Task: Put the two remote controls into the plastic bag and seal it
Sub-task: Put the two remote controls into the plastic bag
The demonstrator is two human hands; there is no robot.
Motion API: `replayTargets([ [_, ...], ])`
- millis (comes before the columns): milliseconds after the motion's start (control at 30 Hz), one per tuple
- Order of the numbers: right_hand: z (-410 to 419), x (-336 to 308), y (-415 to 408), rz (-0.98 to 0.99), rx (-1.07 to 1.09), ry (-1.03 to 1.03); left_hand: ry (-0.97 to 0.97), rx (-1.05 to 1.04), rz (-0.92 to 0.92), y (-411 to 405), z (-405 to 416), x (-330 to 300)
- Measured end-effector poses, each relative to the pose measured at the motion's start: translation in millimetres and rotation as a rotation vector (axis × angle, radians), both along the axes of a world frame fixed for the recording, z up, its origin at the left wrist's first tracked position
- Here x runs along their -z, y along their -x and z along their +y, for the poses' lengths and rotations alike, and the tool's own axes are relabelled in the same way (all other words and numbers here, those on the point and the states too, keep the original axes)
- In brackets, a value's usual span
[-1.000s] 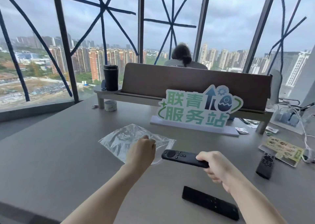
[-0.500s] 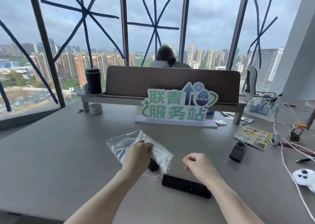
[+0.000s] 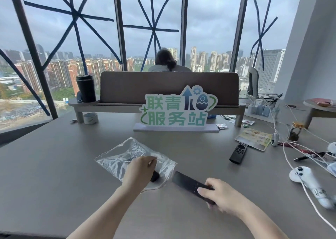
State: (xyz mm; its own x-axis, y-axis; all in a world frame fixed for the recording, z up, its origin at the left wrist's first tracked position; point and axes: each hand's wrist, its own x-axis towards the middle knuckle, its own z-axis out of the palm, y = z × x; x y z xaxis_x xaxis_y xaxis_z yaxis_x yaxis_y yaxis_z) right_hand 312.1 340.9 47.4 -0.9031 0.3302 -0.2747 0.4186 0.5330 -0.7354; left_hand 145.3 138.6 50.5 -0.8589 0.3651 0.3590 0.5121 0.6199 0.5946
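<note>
A clear plastic bag [image 3: 127, 157] lies on the grey table [image 3: 54, 175]. My left hand [image 3: 140, 171] pinches the bag's near edge at its mouth. One black remote [image 3: 155, 176] sits inside the bag, only its near end showing beside my left hand. My right hand [image 3: 221, 194] grips the near end of a second, long flat black remote [image 3: 187, 182], whose far end points at the bag's mouth and almost touches it.
A third black remote [image 3: 238, 152] lies to the right beside a leaflet [image 3: 253, 138]. A white game controller [image 3: 301, 175] and white cables [image 3: 291, 158] lie at far right. A green sign [image 3: 174, 111] and a desk shelf [image 3: 163, 107] stand behind. A person sits beyond the shelf.
The first remote went from my right hand into the bag. My right hand then picked up the flat remote from the table and brought its tip to the bag's mouth.
</note>
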Motion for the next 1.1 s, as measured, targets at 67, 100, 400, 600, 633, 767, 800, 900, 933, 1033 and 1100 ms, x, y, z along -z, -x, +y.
replayTargets([
  [67,-2.6,-11.0,-2.2,0.034,0.015,0.166,-0.007,-0.001,-0.024,-2.6,1.8,-1.3],
  [100,-6.8,-15.2,1.1,0.032,0.021,0.207,-0.008,0.002,-0.03,-3.3,2.6,-2.2],
  [400,-72.3,4.4,81.0,0.181,0.207,0.573,-0.037,0.001,-0.052,-8.2,-5.4,-5.3],
  [600,-10.3,22.9,65.6,0.33,0.539,0.356,-0.001,0.026,-0.027,-1.6,0.1,4.6],
  [633,6.7,23.2,62.2,0.339,0.582,0.311,0.001,0.036,-0.02,-1.9,5.3,5.8],
  [767,77.2,21.3,46.1,0.364,0.76,0.096,-0.083,0.084,-0.004,-2.1,30.4,-3.7],
  [800,93.3,21.6,42.5,0.33,0.795,0.035,-0.126,0.087,-0.007,0.0,36.8,-9.4],
  [900,128.2,24.9,41.6,0.168,0.829,-0.137,-0.218,0.094,0.014,6.1,55.3,-28.4],
  [933,135.8,26.0,45.3,0.121,0.826,-0.179,-0.215,0.11,0.034,6.5,60.9,-32.6],
  [1033,146.5,27.4,62.2,0.021,0.841,-0.257,-0.124,0.182,0.074,2.9,71.6,-32.9],
  [1100,147.7,28.5,74.1,-0.035,0.861,-0.313,-0.068,0.194,0.06,0.5,72.2,-25.9],
])
